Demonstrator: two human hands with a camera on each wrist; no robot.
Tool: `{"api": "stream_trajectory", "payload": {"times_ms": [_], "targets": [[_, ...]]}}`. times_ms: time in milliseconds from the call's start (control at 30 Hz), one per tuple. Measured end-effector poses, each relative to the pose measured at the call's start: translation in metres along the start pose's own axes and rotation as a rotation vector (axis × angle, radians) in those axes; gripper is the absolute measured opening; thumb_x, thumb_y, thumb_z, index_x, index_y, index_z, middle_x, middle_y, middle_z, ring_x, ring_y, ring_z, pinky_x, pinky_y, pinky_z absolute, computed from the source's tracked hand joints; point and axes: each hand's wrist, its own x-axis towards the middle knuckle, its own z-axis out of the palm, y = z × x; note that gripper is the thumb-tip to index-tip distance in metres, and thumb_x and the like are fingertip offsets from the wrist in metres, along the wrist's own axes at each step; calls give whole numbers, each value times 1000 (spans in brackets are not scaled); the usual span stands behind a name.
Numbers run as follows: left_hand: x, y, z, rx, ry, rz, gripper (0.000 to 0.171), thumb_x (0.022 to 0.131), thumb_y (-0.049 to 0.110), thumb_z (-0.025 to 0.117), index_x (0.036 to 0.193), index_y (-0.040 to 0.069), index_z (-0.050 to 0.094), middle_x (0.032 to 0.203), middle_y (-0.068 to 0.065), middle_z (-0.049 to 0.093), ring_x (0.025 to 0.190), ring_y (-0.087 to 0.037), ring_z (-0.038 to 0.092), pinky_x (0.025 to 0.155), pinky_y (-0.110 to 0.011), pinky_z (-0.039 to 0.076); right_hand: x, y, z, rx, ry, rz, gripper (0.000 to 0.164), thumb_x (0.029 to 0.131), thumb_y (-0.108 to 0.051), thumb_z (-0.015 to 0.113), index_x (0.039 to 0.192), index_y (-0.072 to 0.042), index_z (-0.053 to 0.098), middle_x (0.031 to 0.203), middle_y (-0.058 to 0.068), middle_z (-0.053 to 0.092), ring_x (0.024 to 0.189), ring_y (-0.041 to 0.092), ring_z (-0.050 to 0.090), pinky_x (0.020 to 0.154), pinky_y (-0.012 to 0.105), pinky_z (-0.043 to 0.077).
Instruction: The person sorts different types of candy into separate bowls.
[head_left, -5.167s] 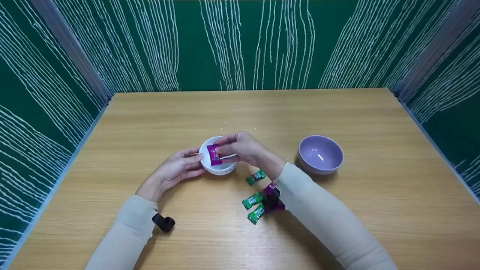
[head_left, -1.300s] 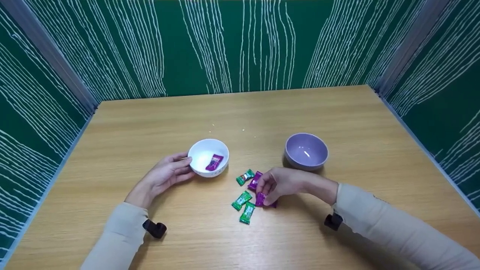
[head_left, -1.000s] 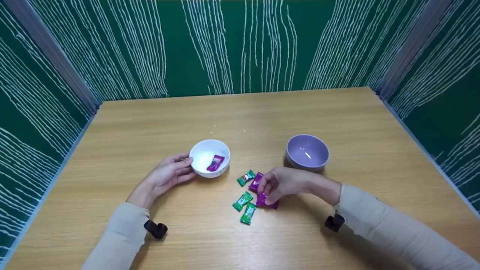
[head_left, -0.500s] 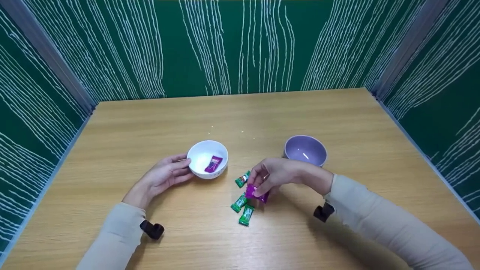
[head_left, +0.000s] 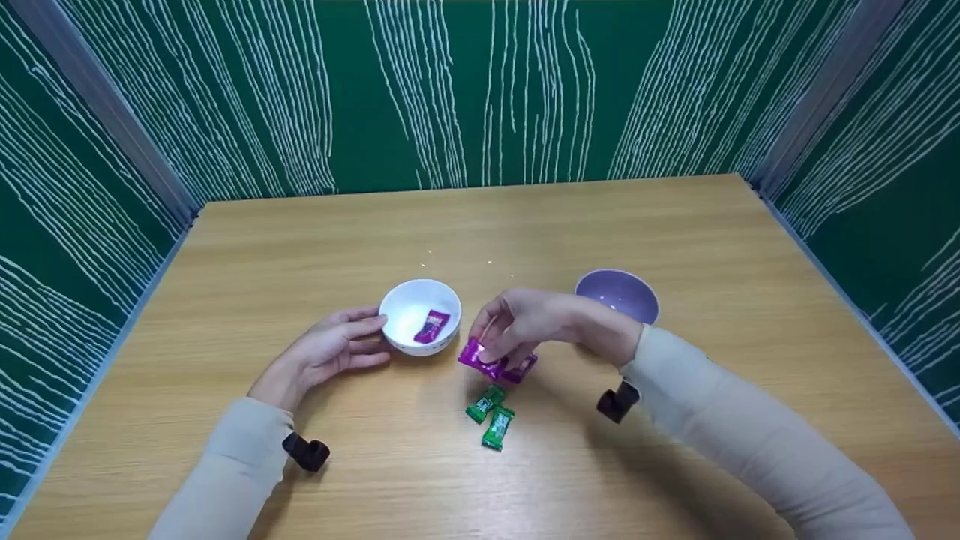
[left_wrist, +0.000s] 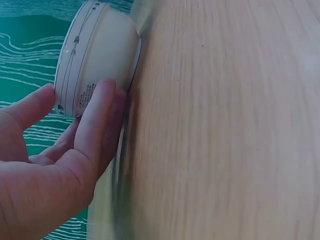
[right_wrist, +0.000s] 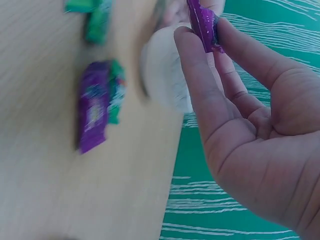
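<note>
My left hand (head_left: 334, 346) holds the left side of a white bowl (head_left: 401, 307), thumb at its rim and a finger against its outer wall in the left wrist view. One purple-wrapped candy (head_left: 432, 327) lies inside. My right hand (head_left: 529, 322) pinches another purple-wrapped candy (head_left: 480, 358) between thumb and fingertip, raised above the table just right of the bowl. Under that hand lies a further purple candy (head_left: 520, 369); the right wrist view shows a green candy (right_wrist: 117, 90) beside it. Two green-wrapped candies (head_left: 484, 403) (head_left: 498, 428) lie nearer the front.
A purple bowl (head_left: 622, 292) stands to the right, partly covered by my right hand and forearm. Small pale specks (head_left: 490, 262) dot the wooden table (head_left: 337, 240) behind the white bowl. Green walls with white streaks border the table.
A purple candy was let go into the white bowl earlier. My right hand has since lifted another purple candy from the pile and carried it left and away. My left hand stays at the bowl.
</note>
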Motion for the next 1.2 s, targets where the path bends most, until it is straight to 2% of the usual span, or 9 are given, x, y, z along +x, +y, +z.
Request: {"api": "stream_trajectory", "payload": {"times_ms": [267, 433, 533, 933, 1200], "targets": [[-1, -1, -3, -2, -16, -7, 69, 102, 16, 64, 156, -4, 26, 137, -24, 52, 111, -39, 67, 99, -43, 54, 8, -28, 4, 46, 6, -40, 25, 92, -6, 75, 117, -9, 71, 109, 14, 71, 100, 28, 72, 84, 39, 62], [-1, -2, -4, -4, -23, -4, 68, 102, 15, 63, 155, -4, 25, 136, -24, 52, 109, -40, 68, 98, -44, 55, 22, -43, 9, 68, 38, -101, 27, 93, -9, 75, 119, -8, 70, 110, 14, 72, 100, 28, 72, 84, 38, 62], [-1, -1, -4, 7, -40, -7, 70, 102, 17, 63, 156, -4, 23, 139, -25, 50, 111, -40, 67, 98, -45, 55, 30, -49, 11, 80, 76, -98, 27, 93, -9, 75, 120, -8, 70, 111, 14, 71, 101, 27, 72, 83, 37, 62], [-1, 0, -3, 34, -50, 3, 67, 104, 17, 60, 157, -4, 24, 145, -26, 44, 112, -40, 66, 96, -44, 56, 63, -46, 11, 251, 193, -77, 28, 92, -5, 75, 119, -4, 69, 115, 17, 67, 101, 27, 71, 82, 37, 62], [-1, -2, -2, 35, -47, 10, 69, 103, 19, 62, 156, -4, 25, 145, -27, 45, 114, -41, 65, 95, -45, 56, 83, -37, 18, 299, 270, -39, 28, 89, -5, 78, 115, -6, 69, 117, 16, 66, 103, 28, 69, 81, 37, 63]]}}
